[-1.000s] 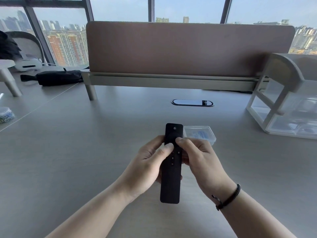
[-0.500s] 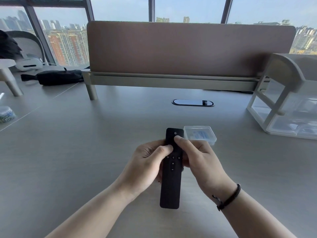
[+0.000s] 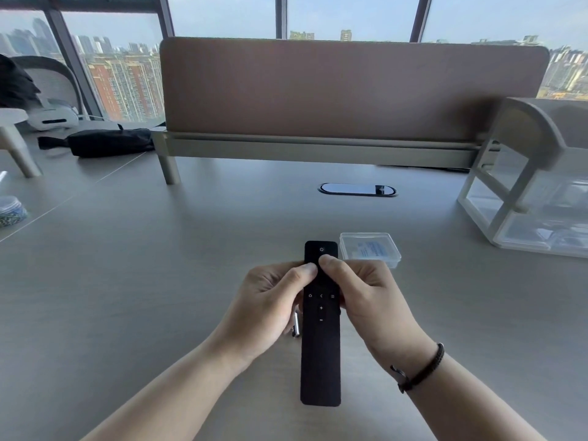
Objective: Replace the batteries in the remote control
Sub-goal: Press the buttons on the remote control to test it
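A slim black remote control (image 3: 320, 354) is held button side up above the grey desk, its power button end pointing away from me. My left hand (image 3: 270, 300) grips its upper left edge, thumb on the face. My right hand (image 3: 366, 297) grips the upper right edge, thumb just below the power button. A small silvery cylinder, apparently a battery (image 3: 296, 326), shows beside the remote under my left hand. A clear plastic case (image 3: 370, 248) with a blue-printed insert lies on the desk just behind my right hand.
A brown divider panel (image 3: 350, 90) on a metal rail closes the desk's far side. An oval cable port (image 3: 358, 189) sits mid-desk. A clear storage rack (image 3: 534, 198) stands at the right. A black pouch (image 3: 108, 142) and a white headset (image 3: 52, 117) lie far left.
The remote has slid toward me through both hands, so more of its lower body shows below them. The silvery cylinder has come into view beside it.
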The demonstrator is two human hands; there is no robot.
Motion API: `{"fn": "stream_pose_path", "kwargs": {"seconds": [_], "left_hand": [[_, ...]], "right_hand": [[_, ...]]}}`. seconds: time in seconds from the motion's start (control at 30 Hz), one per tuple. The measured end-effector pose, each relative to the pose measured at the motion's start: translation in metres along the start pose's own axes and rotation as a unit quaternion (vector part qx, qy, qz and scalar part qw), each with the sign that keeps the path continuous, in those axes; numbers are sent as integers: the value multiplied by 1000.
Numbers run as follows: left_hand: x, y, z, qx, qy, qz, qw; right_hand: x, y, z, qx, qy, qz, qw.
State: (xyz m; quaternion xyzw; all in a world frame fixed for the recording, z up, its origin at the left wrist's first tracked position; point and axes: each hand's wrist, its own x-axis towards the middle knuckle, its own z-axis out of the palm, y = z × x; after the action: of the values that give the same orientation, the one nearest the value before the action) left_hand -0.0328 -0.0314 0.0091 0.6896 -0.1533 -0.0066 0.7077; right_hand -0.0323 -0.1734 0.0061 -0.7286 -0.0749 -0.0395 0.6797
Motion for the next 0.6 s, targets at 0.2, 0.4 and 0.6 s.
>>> {"fn": "stream_pose_path", "kwargs": {"seconds": [0.2, 0.4, 0.6], "left_hand": [[-3, 10, 7, -75, -10, -5, 997], [-1, 8, 2, -105, 14, -12, 994], [1, 7, 1, -98, 3, -2, 995]], "right_hand": [[1, 3, 1, -11, -30, 1, 999], [1, 8, -1, 9, -50, -8, 999], [1, 8, -3, 25, -54, -7, 998]]}}
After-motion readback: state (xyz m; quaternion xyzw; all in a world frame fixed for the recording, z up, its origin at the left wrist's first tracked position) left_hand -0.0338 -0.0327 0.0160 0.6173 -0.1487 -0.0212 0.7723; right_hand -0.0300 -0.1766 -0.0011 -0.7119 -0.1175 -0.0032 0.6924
